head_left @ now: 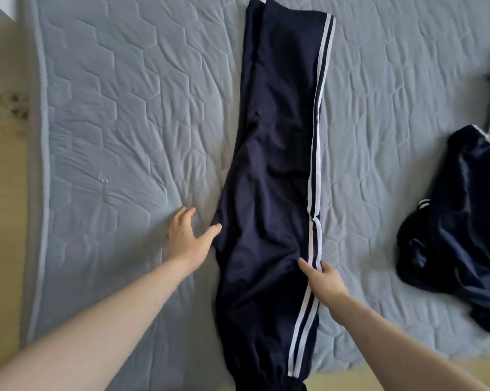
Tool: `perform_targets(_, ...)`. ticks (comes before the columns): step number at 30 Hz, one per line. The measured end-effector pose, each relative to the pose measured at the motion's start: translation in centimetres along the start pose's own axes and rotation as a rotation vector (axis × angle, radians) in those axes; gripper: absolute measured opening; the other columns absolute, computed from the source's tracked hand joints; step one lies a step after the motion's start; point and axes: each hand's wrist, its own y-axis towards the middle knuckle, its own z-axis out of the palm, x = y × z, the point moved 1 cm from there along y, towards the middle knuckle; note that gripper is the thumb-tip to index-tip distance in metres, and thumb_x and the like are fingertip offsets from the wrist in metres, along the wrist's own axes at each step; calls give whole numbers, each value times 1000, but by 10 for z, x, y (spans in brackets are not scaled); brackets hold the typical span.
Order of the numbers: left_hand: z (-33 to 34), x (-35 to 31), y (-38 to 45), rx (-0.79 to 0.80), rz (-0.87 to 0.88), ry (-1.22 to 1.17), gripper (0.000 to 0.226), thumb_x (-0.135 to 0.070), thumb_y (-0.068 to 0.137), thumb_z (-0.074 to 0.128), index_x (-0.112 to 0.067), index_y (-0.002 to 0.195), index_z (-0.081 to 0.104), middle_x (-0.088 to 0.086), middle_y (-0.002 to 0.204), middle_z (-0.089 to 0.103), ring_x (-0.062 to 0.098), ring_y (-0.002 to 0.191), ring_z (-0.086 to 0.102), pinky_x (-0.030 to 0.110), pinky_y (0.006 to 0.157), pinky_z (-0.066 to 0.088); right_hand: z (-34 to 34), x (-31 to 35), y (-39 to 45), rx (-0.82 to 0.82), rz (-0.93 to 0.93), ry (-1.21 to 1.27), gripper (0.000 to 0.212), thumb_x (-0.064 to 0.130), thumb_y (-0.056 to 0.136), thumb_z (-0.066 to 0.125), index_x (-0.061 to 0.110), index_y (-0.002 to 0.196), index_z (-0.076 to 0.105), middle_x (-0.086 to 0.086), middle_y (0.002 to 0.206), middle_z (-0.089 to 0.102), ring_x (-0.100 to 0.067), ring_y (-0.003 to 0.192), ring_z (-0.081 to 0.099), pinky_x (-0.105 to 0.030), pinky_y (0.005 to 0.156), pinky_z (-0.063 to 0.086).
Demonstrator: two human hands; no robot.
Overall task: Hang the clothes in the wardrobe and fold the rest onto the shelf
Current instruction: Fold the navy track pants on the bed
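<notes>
We saw a pair of navy track trousers (269,170) laid out lengthwise on the grey quilted mattress (119,108) of a bed, folded leg over leg, with two white stripes (317,153) running down the right edge. The far end reached the top of the view, and the near end hung past the mattress edge at the bottom. Our left hand (186,235) lay flat on the mattress just beside the left edge of the trousers, fingers spread and relaxed, the thumb touching the fabric. Our right hand (324,280) rested on the striped edge, thumb and fingers straight on the cloth, holding nothing. To the right, a second dark navy garment (458,221) with white trim lay crumpled on the mattress, well apart from the trousers.
</notes>
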Motion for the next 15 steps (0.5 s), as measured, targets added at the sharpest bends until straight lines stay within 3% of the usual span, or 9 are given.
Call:
perform_targets(3, 24, 18, -73, 85, -183, -163, 99, -75, 60, 64, -18, 140, 54, 2, 140, 51, 22, 133, 49, 44, 116, 38, 7, -26, -31, 112, 96, 44, 22, 44, 97, 67, 26, 106, 60, 13, 96, 66, -6, 84, 61, -29, 82, 46)
perform_targets(5, 40, 34, -110, 180, -314, -224, 80, -68, 62, 74, -19, 124, 60, -2, 122, 64, 22, 118, 61, 42, 105, 47, 13, -50, -41, 137, 121, 44, 28, 38, 95, 71, 19, 114, 65, 9, 99, 71, -10, 89, 67, -28, 77, 49)
perform_targets(8, 58, 53, -155, 369, -424, -221, 62, -58, 67, 80, -28, 119, 64, -10, 113, 71, 18, 106, 67, 36, 96, 52, 18, -83, -56, 167, 143, 1, 31, 24, 93, 74, 14, 122, 66, 5, 103, 73, -14, 94, 70, -32, 87, 53)
perform_targets(12, 67, 67, -193, 459, -495, -238, 25, -41, 84, 79, -24, 101, 72, -7, 100, 75, 9, 88, 68, 20, 67, 49, 21, -116, -73, 181, 185, 4, 30, 31, 94, 74, 19, 120, 67, 4, 107, 76, -18, 98, 73, -40, 97, 57)
perform_targets(15, 62, 72, -212, 493, -529, -234, 25, -41, 88, 75, -23, 105, 69, -3, 105, 74, 12, 91, 68, 21, 69, 51, 20, -134, -91, 162, 194, 8, 29, 39, 95, 70, 23, 118, 65, 5, 107, 76, -18, 99, 73, -43, 99, 57)
